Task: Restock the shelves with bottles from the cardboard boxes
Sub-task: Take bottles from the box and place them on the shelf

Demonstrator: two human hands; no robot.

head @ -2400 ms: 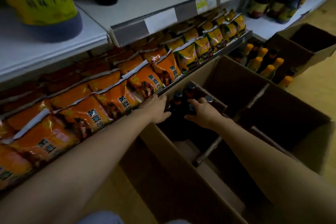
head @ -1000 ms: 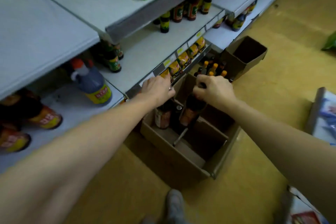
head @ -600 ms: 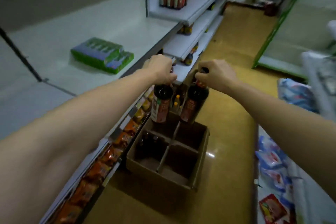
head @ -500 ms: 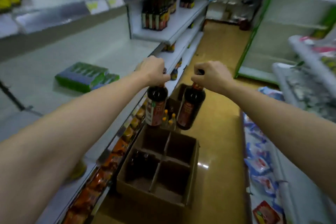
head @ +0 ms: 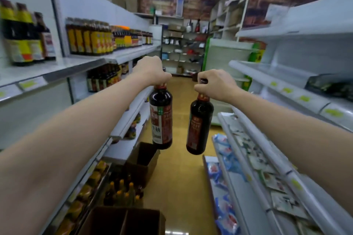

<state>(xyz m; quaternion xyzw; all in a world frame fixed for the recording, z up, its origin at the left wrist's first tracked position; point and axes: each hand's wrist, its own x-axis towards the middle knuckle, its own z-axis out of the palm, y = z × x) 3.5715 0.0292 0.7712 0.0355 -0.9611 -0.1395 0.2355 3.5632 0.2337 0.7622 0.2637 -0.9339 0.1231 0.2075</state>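
Bottles hang mid-frame, one (head: 161, 118) gripped by the left hand (head: 150, 70), another (head: 199, 126) by the right hand (head: 215, 84). Neither is shelved yet; more bottles (head: 122, 192) wait at lower left.

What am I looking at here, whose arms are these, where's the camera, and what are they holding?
There is no machine here. The picture comes from one wide-angle camera worn on a person's head, looking forward down a shop aisle, so the two bare arms are that person's own.

The left hand holds a dark glass bottle with a red and white label by its neck. The right hand holds a second dark glass bottle with a red label the same way. Both bottles hang in the air, apart from each other.

On the floor below sit an open brown cardboard box with a divider and another open brown cardboard box further along. The white metal shelves on the left carry rows of bottles.
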